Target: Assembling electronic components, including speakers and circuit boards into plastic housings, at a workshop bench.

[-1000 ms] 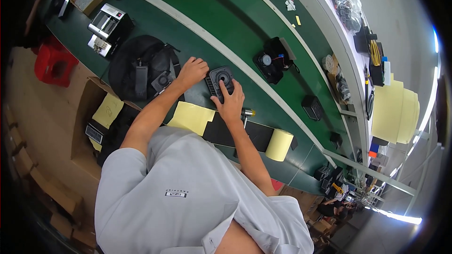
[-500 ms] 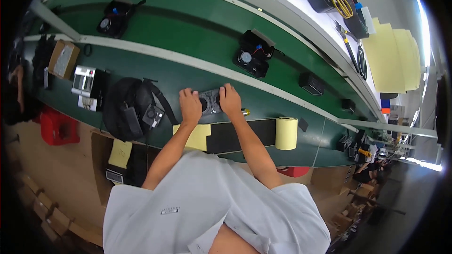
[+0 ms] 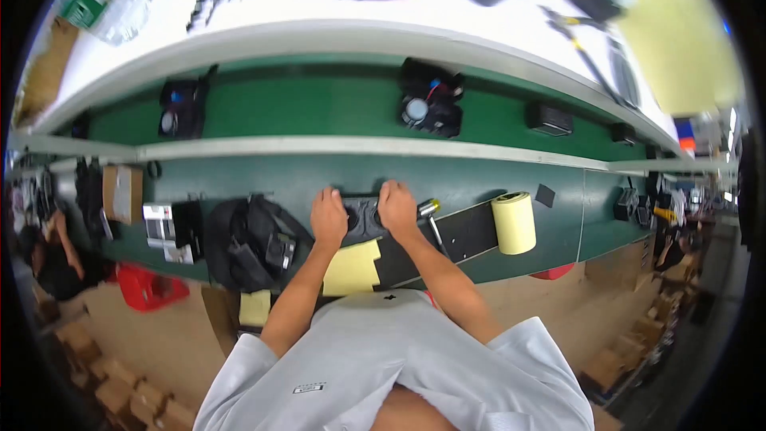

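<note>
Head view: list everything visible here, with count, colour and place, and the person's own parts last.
black device: one, black, on the near green belt, between both hands
yellow sheet: one, yellow, near belt edge, below the left hand
black mat: one, black, right of the sheet
tape roll: one, pale yellow, on the mat's right end
black bag: one, black, left of the hands
fan assemblies: two, black, on the far green belt
red bin: one, red, on the floor at left
left hand: on the device's left side
right hand: on the device's right side
</note>
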Motion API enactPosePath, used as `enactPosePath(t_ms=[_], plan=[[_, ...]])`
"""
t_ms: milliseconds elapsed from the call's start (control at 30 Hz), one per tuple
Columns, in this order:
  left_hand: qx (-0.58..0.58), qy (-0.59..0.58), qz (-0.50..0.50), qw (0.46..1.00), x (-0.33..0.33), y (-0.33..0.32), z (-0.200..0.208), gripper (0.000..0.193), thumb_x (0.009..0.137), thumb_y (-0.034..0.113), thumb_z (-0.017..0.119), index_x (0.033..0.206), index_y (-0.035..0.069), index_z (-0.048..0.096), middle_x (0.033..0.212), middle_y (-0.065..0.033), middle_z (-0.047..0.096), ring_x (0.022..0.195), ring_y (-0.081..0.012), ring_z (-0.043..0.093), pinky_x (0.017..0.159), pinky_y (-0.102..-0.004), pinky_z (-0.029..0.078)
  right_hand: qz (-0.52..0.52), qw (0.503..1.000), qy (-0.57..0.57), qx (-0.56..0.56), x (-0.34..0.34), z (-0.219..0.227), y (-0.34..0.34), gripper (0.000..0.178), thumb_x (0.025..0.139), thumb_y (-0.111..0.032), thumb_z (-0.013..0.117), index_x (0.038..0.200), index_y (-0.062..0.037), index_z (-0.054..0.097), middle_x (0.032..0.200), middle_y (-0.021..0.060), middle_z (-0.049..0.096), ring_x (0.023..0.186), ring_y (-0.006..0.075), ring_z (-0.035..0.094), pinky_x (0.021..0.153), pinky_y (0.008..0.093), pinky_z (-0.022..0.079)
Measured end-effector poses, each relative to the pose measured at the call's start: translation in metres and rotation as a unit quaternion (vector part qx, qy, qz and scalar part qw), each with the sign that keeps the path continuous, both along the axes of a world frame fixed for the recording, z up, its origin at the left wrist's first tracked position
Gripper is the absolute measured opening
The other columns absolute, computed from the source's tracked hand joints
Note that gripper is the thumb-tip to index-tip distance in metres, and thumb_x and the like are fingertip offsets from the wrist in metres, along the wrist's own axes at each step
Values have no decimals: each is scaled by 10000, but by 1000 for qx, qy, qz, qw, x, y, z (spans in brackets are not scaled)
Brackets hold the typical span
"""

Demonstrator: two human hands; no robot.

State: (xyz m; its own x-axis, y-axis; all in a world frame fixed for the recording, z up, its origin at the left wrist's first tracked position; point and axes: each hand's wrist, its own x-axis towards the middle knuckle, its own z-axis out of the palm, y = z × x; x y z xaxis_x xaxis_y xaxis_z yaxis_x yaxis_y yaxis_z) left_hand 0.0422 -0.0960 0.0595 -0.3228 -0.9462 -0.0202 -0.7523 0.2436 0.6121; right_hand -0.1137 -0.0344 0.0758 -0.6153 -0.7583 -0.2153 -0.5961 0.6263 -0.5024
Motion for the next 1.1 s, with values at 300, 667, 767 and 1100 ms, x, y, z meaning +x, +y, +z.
enactPosePath(t_ms=[300, 667, 767, 1100], plan=[[225, -91, 6, 970, 12, 24, 55, 496, 1010, 348, 391, 999, -82, 637, 1049, -341, 639, 1013, -506, 595, 889, -559, 437, -108, 990, -28, -83, -2, 19, -2, 307, 960, -242, 513, 1107, 10, 609, 1053, 241, 619, 954, 446, 610, 831, 528, 494], [-97, -78, -152, 981, -5, -5, 34, 206, 879, 256, 566, 914, 57, 608, 989, -190, 629, 829, -377, 657, 654, -488, 559, 86, 995, 43, 35, 32, 4, 30, 412, 1013, -288, 388, 1003, -7, 689, 993, 247, 699, 906, 434, 672, 755, 543, 519], [-102, -18, -37, 994, -6, -9, 18, 229, 927, 281, 548, 908, 60, 603, 915, -180, 645, 756, -367, 673, 597, -482, 560, 96, 989, 53, 102, 30, 2, 22, 479, 1031, -294, 351, 955, 59, 666, 982, 274, 682, 897, 463, 657, 749, 550, 508], [5, -27, -3, 1000, -13, -16, 23, 308, 940, 325, 519, 861, 44, 617, 806, -158, 684, 634, -365, 679, 582, -494, 556, 159, 983, 53, -69, 21, -20, 17, 446, 1025, -252, 350, 822, 64, 590, 905, 296, 623, 837, 499, 565, 749, 579, 418]])
